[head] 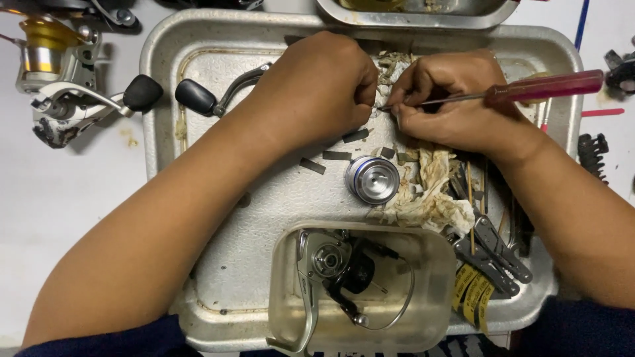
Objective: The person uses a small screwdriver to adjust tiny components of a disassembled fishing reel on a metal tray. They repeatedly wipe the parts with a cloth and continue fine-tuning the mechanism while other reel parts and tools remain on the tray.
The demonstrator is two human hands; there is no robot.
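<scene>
While left hand fists, right hand pinches translucent red-handled screwdriver over dimpled metal tray.

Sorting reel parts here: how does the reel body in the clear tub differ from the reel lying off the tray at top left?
The reel body lies inside a clear plastic tub on the metal tray; the other reel lies on the white surface outside it. The tub one shows no spool and no handle knob, while the other one keeps a gold-trimmed spool and a black knob. Both are silver-grey spinning reels with wire bails.
</scene>
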